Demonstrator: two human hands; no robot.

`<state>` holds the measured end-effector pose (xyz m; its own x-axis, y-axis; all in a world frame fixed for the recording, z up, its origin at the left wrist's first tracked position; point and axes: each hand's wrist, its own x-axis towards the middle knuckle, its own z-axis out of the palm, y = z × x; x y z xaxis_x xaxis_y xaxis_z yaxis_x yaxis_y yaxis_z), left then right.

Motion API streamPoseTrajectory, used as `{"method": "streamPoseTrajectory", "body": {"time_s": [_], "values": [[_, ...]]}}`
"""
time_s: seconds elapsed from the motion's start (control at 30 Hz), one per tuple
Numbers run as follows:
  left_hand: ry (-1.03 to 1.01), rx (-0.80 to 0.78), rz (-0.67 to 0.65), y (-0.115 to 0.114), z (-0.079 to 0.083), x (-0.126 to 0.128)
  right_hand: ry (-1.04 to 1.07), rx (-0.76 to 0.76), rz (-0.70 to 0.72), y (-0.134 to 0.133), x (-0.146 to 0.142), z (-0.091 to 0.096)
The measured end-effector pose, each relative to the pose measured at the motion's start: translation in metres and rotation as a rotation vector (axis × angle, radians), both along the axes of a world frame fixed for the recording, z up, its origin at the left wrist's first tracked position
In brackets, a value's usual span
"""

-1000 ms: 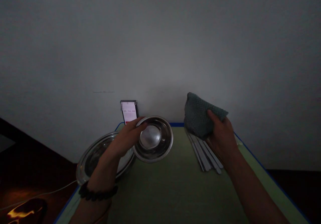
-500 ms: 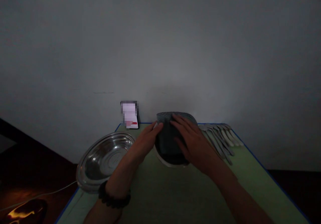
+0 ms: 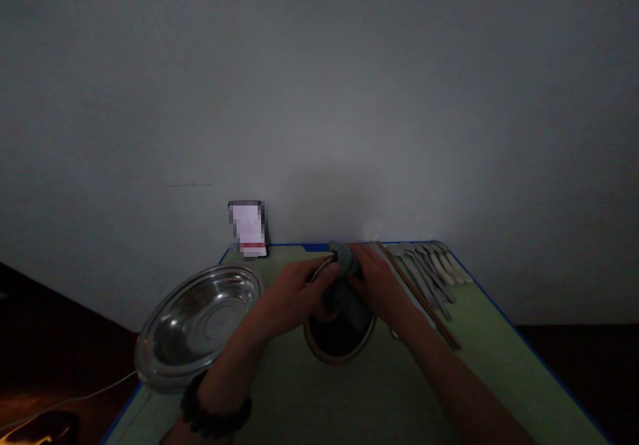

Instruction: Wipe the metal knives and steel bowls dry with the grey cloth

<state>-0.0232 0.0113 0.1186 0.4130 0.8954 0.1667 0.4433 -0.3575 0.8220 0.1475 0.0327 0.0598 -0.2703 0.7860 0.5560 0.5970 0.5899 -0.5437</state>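
- At your far left, a thin pale cord (image 3: 74,399) runs over the dark floor to the worktop (image 3: 309,405), which is green with a blue edge.
- Next comes a wide basin (image 3: 144,360) of shiny metal, round and shallow, with a broad rolled rim and ring-shaped reflections at its bottom.
- Around your left wrist sits a dark beaded bracelet (image 3: 215,413).
- Behind the basin, a phone (image 3: 249,227) leans upright against the plain grey wall (image 3: 319,99), its screen lit and blurred.
- Your left hand (image 3: 299,293) is curled on the left side of a bowl (image 3: 340,360), thumb laid toward the cloth; some fingertips are hidden.
- The bowl is between your hands, near the middle of the worktop: round-rimmed, dark inside, tilted so that its inside faces you.
- A grey-green cloth (image 3: 355,306), soft and bunched, lies against the bowl's inner side and pokes up past the rim.
- Your right hand (image 3: 382,285) is bent round the cloth, pressing it to the bowl's right side; you cannot see every fingertip.
- Beside it lie slim brown chopsticks (image 3: 424,295), then metal spoons (image 3: 433,279) and pale-handled spoons (image 3: 456,273), fanned near the back edge.
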Motion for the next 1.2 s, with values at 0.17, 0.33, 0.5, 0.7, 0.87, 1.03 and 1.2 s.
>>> {"method": "streamPoseTrajectory", "body": {"time_s": [0.17,0.33,0.5,0.7,0.87,1.03,1.2], "values": [[-0.123,-0.101,-0.005,0.004,0.002,-0.005,0.249,-0.193,-0.067,0.004,0.003,0.005],[-0.244,-0.148,0.065,0.011,-0.005,-0.003,0.359,0.03,-0.33,0.004,0.003,0.008],[-0.248,-0.165,0.061,0.014,-0.014,-0.001,-0.02,-0.021,-0.162,-0.007,-0.001,0.014],[-0.103,-0.081,-0.123,0.01,-0.007,-0.009,-0.047,-0.148,-0.116,-0.009,-0.003,0.018],[-0.172,0.036,0.034,-0.007,0.001,0.001,0.272,-0.038,-0.212,-0.003,0.004,0.017],[-0.346,0.232,0.421,-0.012,0.0,0.011,0.723,-0.169,-0.333,-0.013,-0.015,0.018],[-0.432,0.265,0.584,-0.001,-0.007,0.008,1.019,-0.418,-0.139,-0.022,-0.038,0.015]]}}
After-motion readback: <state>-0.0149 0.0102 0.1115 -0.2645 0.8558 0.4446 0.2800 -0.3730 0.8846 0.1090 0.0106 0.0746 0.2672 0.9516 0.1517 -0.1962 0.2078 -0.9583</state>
